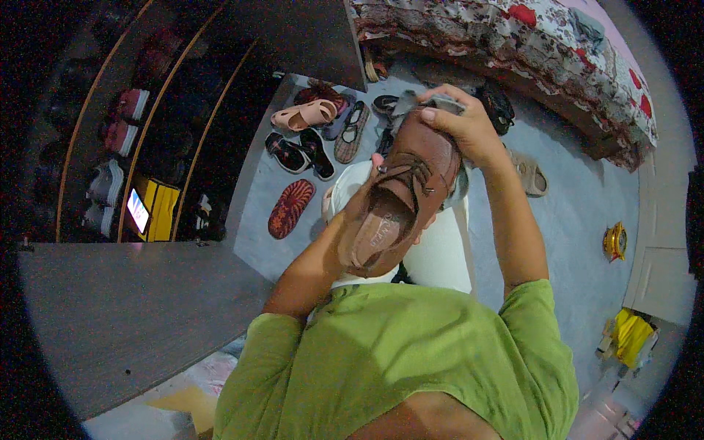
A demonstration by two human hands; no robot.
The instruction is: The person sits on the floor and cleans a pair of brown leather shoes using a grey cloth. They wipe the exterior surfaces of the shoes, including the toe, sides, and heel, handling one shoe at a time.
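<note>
A brown leather lace-up shoe (pixel 433 147) is held up in front of my lap, its toe pointing away and its opening toward me. My left hand (pixel 357 203) is closed around the shoe's left side, with fingers partly hidden beneath it. My right hand (pixel 473 126) is at the toe, thumb on the leather, pinching a grey cloth (pixel 446 103) against it. Part of the cloth hangs down along the shoe's right side.
Pink clogs (pixel 304 115), black sandals (pixel 301 152) and a red patterned slipper (pixel 291 209) lie on the floor ahead left. An open cabinet (pixel 110 286) with shoe shelves is at left. A bed with a floral cover (pixel 477 29) stands at far right; a gold clock (pixel 615 241) is at right.
</note>
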